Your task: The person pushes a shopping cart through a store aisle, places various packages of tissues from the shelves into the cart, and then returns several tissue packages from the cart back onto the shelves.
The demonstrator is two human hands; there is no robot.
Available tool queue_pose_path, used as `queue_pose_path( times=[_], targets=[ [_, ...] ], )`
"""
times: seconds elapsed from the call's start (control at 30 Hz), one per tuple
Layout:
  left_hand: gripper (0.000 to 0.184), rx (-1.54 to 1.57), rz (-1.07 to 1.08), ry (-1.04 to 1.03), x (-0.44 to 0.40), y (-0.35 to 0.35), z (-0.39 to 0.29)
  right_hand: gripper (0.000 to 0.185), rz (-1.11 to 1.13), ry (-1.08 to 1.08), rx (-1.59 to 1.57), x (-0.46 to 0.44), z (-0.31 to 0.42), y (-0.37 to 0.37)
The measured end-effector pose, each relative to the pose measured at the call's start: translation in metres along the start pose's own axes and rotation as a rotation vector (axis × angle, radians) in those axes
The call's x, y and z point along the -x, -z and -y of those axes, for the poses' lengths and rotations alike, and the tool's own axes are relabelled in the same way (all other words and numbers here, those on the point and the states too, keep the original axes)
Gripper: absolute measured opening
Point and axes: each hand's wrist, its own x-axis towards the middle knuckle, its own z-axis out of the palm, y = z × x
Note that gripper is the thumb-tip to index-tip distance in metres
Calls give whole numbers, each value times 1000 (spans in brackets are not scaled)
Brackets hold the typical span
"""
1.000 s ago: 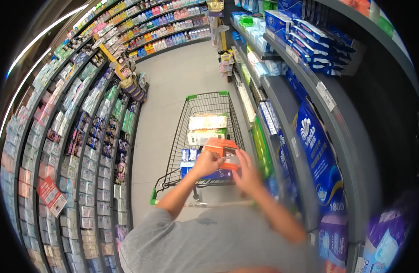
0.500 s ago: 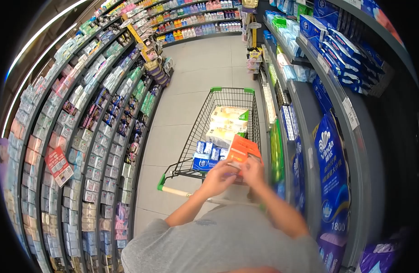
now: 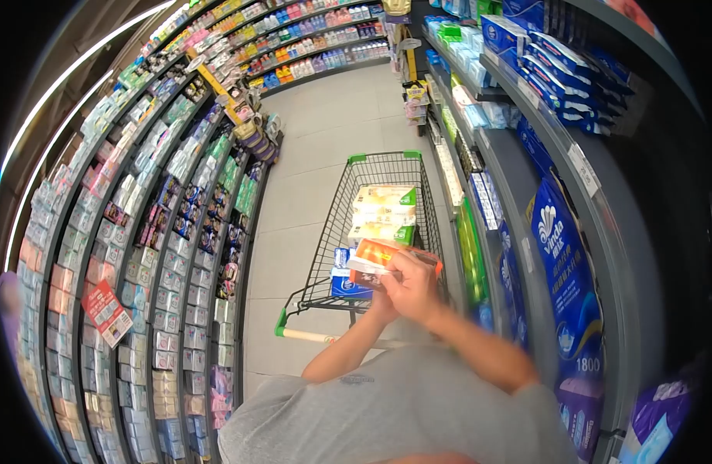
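Note:
Both my hands are in front of my chest, over the near end of a wire shopping cart (image 3: 325, 246). Between them is an orange flat package (image 3: 371, 253), tilted, with a pale strip along its near side. My right hand (image 3: 415, 288) grips its near edge from above with bent fingers. Beneath and partly hidden by it, my left hand (image 3: 381, 306) closes on the package from below. Inside the cart lie white, yellow and green wrapped packs (image 3: 384, 203) and a blue pack (image 3: 347, 285), partly covered by the orange package.
Left of the aisle, a long shelf (image 3: 132, 271) is filled with small packs, and a red sign (image 3: 106, 314) hangs off it. At right stand large blue Vinda packs (image 3: 563, 278) on dark shelving. Grey floor tiles (image 3: 333, 108) run toward bottle shelves (image 3: 317, 48).
The orange package has turned and shifted left, now covering more of the blue packs. My right hand has come over my left, which has dropped lower. The view has moved slightly.

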Motion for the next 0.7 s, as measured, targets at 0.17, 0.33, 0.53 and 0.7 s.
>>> queue_pose_path(
  times=[0.17,0.33,0.53,0.7],
  targets=[
    [49,29,127,-37,-6,-36,-11,11,118,126,-2,0,50,34],
    [51,-18,292,-190,2,-73,-73,12,1,330,25,9,67,68],
    [53,-6,622,-362,-13,-161,-139,15,-391,242,156,29,69,125],
    [53,-13,635,-549,20,-255,-120,17,-825,297,376,48,83,168]
  ],
)
